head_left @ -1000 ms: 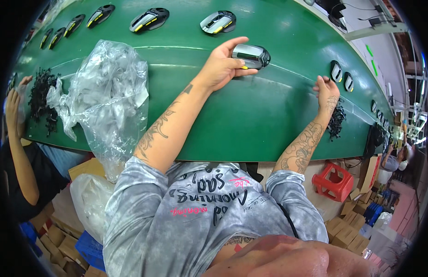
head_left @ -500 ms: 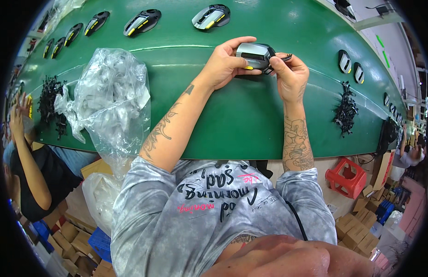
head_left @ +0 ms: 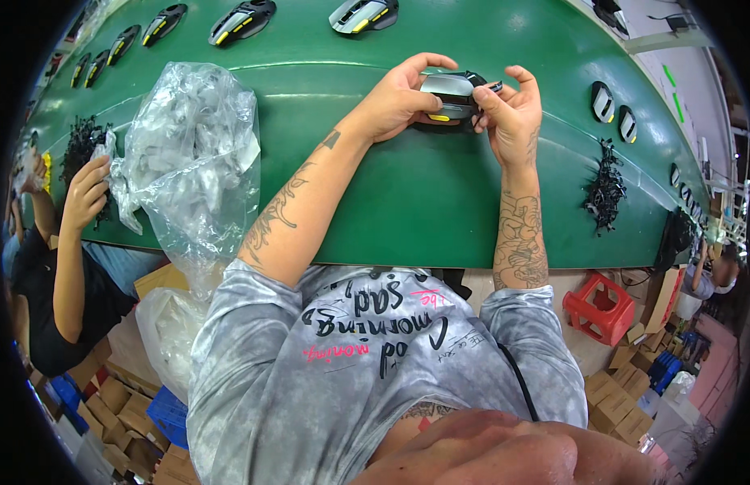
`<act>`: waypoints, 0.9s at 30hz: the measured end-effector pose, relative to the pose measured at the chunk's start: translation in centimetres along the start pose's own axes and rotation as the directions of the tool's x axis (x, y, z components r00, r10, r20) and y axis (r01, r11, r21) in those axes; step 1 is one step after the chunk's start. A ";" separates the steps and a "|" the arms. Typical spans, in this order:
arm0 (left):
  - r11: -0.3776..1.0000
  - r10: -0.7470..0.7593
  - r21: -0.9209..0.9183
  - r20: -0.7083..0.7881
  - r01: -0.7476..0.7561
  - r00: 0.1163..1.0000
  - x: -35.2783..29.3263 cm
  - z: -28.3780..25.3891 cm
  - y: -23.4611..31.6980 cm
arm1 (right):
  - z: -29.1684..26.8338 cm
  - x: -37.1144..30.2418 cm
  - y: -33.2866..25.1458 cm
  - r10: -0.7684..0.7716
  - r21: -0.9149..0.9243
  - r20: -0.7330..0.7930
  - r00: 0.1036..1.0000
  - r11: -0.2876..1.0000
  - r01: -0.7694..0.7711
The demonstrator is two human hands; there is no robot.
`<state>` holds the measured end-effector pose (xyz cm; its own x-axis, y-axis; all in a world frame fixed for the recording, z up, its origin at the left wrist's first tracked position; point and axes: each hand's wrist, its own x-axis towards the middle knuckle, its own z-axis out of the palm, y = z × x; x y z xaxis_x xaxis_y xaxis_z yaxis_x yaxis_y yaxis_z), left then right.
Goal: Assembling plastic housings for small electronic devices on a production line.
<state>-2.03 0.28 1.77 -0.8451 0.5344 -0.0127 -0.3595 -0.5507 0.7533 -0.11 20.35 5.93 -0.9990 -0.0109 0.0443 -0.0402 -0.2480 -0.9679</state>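
Above the middle of the green table, my left hand is closed round a silver, black and yellow computer mouse, thumb on its near side. At the mouse's right end, my right hand pinches a small black part between thumb and fingers. That part touches or nearly touches the mouse; whether it is joined to it I cannot tell. The underside of the mouse is hidden.
A clear plastic bag of wrapped pieces lies left. Mice line the far edge; more mice stand right. Small black parts form piles left and right. A co-worker's hand touches the bag. A red stool stands right.
My right fingers have shifted at the mouse's end, with the forefinger lifted more. The mouse has tilted slightly. At left, the co-worker's hand has come to the bag's edge.
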 end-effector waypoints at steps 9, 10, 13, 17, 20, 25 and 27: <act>0.997 0.040 0.062 0.038 -0.043 0.998 0.1 -0.2 -0.5 | -0.1 -0.1 -0.2 -0.016 -0.216 0.133 0.991 0.975 0.045; 0.998 0.046 0.052 0.032 -0.047 0.998 0.2 -0.3 -0.7 | 0.2 -0.2 0.0 -0.042 -0.308 0.085 0.996 0.949 0.067; 0.999 0.032 0.017 0.016 -0.032 0.999 0.3 0.1 -0.7 | -0.3 -0.2 -0.2 0.009 -0.315 0.070 0.997 0.949 0.014; 0.997 0.026 0.068 0.022 -0.027 0.999 0.3 -0.5 -0.9 | 0.3 -0.1 -0.1 -0.013 -0.335 0.049 0.999 0.942 0.028; 0.999 0.033 0.040 0.016 -0.034 0.999 0.3 0.0 -0.8 | 1.0 -0.6 0.4 -0.186 -0.577 -0.005 0.982 0.803 0.149; 0.995 0.066 0.074 -0.041 -0.063 0.997 0.4 0.1 -1.2 | 1.0 -0.4 0.8 -0.203 -0.700 -0.040 0.978 0.704 0.117; 0.995 0.065 0.073 -0.040 -0.062 0.997 0.5 0.2 -1.2 | 0.4 0.1 1.2 -0.202 -0.618 -0.009 0.979 0.771 0.153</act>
<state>-1.93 1.28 1.02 -0.8821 0.4709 0.0101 -0.2764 -0.5350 0.7984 -0.24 19.66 4.83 -0.9705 0.0479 0.2363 -0.1972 0.4062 -0.8922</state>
